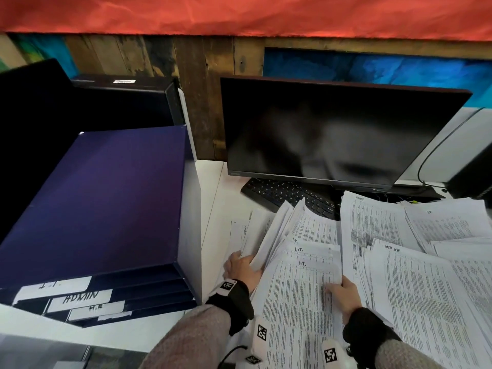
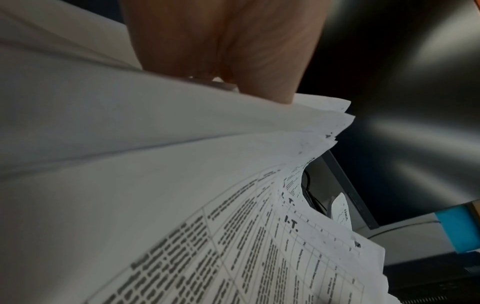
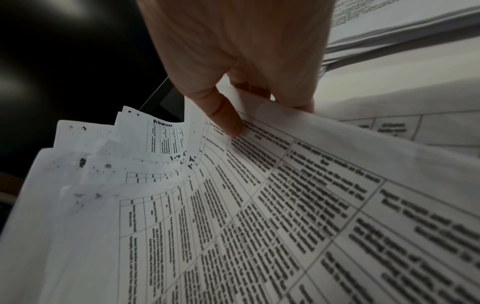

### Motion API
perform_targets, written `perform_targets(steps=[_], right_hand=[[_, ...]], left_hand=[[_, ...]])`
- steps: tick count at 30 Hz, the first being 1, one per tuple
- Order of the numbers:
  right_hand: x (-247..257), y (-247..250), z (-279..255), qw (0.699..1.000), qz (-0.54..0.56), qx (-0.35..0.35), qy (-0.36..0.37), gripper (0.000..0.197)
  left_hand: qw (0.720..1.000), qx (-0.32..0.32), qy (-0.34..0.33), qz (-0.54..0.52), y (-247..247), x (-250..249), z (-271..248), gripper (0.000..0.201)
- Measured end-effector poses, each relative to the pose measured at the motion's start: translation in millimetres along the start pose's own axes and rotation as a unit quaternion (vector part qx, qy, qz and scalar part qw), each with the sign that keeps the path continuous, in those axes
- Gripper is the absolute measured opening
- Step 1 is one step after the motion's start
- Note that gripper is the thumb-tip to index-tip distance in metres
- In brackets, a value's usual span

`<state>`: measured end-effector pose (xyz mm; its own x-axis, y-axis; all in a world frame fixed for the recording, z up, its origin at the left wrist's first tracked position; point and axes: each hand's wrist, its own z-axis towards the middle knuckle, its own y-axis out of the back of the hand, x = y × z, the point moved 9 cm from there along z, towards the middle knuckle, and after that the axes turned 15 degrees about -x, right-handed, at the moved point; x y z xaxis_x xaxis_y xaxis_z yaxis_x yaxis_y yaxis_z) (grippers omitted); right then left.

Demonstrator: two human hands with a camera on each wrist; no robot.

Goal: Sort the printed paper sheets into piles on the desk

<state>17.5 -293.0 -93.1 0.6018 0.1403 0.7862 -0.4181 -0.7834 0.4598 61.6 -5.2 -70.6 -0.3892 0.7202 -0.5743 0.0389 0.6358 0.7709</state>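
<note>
A thick fanned bundle of printed sheets (image 1: 298, 265) marked "I.T." is held up between both hands in front of me. My left hand (image 1: 241, 266) grips its left edge, thumb (image 2: 270, 90) on top of the sheets (image 2: 182, 205). My right hand (image 1: 342, 292) pinches the right edge, thumb (image 3: 228, 121) pressed on the top printed table (image 3: 259, 205), fingers curled beneath. To the right, more printed sheets (image 1: 426, 262) lie in loose overlapping piles on the desk, one headed "ADMIN" (image 1: 367, 222).
A dark blue sorter box (image 1: 101, 209) with slots labelled I.T., ADMIN and H.R. stands at the left. A dark monitor (image 1: 332, 134) and black keyboard (image 1: 287, 194) sit behind the papers. A cable (image 1: 431, 155) runs at the right on the white desk (image 1: 215, 187).
</note>
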Motion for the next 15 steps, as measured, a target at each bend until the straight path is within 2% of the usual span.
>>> perform_targets(steps=[5,6,8,10,11,15], right_hand=[[1,0,-1,1.0,-0.002,-0.002,0.002,0.01],[2,1,-1,1.0,-0.003,-0.002,0.003,0.01],[2,1,-1,1.0,-0.006,0.0,0.004,0.012],[1,0,0,1.0,-0.007,-0.001,0.004,0.014],[1,0,0,1.0,-0.009,-0.001,0.004,0.014],[1,1,-1,1.0,-0.011,-0.003,0.005,0.011]], left_hand=[[0.999,-0.037,-0.023,-0.006,8,-1,0,0.041],[0.997,-0.062,-0.053,-0.011,11,-7,-1,0.037],[0.981,-0.104,-0.162,-0.022,18,-32,-12,0.026],[0.959,-0.103,-0.26,-0.04,18,-57,-30,0.018],[0.956,-0.09,-0.277,-0.045,16,-63,-37,0.017],[0.964,-0.067,-0.256,-0.034,5,-51,-38,0.014]])
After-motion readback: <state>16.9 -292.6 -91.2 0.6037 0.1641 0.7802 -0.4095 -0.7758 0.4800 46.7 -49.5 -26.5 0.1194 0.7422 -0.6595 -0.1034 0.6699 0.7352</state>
